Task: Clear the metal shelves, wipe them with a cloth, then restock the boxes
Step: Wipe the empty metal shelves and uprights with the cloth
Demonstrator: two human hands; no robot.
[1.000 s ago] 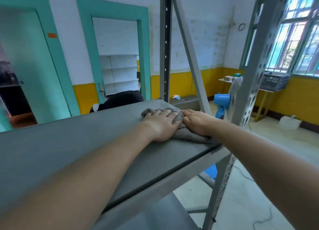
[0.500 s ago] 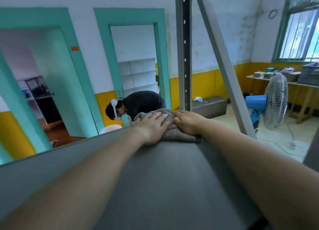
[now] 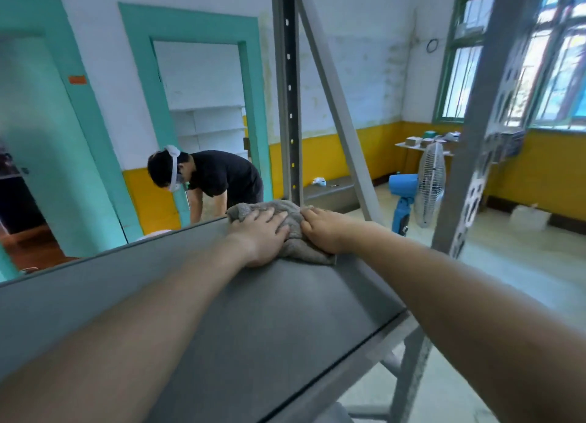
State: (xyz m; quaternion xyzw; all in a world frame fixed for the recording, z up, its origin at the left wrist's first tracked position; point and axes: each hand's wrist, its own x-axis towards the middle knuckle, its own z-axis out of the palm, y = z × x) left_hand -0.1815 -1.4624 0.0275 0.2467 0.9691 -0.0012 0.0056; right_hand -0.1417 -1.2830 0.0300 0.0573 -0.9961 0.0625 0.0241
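Note:
A crumpled grey cloth (image 3: 293, 224) lies at the far right corner of the grey metal shelf (image 3: 253, 321), close to the rear upright post (image 3: 288, 105). My left hand (image 3: 260, 235) presses flat on the cloth's left part, fingers spread and straight. My right hand (image 3: 323, 230) presses on its right part, fingers bent down over the cloth's edge. Both arms reach across the bare shelf surface. No boxes stand on this shelf.
A diagonal brace (image 3: 336, 105) and a perforated front post (image 3: 482, 156) frame the shelf's right end. Behind the shelf a person in black (image 3: 218, 178) bends over near a doorway. A blue fan (image 3: 421, 191) stands on the floor at right, before a table (image 3: 412, 143) with small boxes.
Both hands have pushed the cloth from mid-shelf to the far edge beside the rear post. The view has shifted, and the person behind the shelf has risen into sight.

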